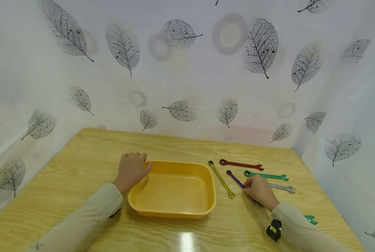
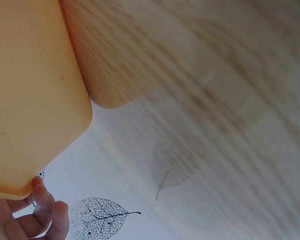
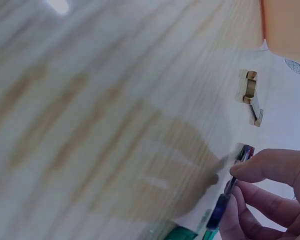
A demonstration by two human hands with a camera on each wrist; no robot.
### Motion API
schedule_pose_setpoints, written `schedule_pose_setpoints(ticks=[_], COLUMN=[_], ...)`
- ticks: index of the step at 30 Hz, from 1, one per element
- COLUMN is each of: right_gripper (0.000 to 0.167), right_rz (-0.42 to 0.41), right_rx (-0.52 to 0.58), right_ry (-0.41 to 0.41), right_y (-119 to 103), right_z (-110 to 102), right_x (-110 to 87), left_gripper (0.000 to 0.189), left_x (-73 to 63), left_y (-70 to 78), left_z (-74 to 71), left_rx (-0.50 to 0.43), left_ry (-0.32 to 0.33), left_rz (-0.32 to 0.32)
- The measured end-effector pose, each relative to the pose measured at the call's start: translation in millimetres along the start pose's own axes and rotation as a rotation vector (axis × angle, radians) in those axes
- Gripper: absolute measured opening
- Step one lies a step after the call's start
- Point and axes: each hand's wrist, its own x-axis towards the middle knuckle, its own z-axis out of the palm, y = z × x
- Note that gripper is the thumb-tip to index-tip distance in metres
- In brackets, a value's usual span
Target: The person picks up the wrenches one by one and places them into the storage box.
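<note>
My left hand (image 1: pixel 132 172) grips the rim of a yellow plastic bin (image 1: pixel 171 214) at its back left corner, and its curled fingers (image 2: pixel 41 200) show beside the rim in the left wrist view. On the right, my right hand (image 1: pixel 259 190) pinches a purple wrench (image 1: pixel 236 180) between thumb and fingers. In the right wrist view that purple wrench (image 3: pixel 219 212) is tilted over the table, partly hidden by the fingers. A gold wrench (image 1: pixel 220 179) lies between the bin and my right hand.
A red wrench (image 1: pixel 241 164) and a green wrench (image 1: pixel 266 175) lie behind my right hand. A silver wrench (image 1: pixel 282 188) sits to its right. Another green wrench (image 1: pixel 311 219) is partly covered by my right sleeve. The leaf-patterned wall covering (image 1: pixel 187 80) meets the wooden table (image 1: pixel 90 161).
</note>
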Motion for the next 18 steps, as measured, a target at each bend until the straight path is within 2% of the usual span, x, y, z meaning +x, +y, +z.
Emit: schedule_pose_setpoints(ticks=[9,18], right_gripper=[0.010,0.008], right_rz=[0.001,-0.076], right_rx=[-0.015,-0.019], right_ry=[0.004,0.041], right_y=[-4.0,-4.8], right_z=[-6.1,-15.4], right_x=[1.7,0.7], left_gripper=[0.024,0.024], left_x=[-0.5,-0.5], left_y=[0.3,0.5], left_z=[0.5,-0.4], left_rx=[0.006,-0.008], left_ry=[0.008,0.007], left_rz=[0.004,0.003])
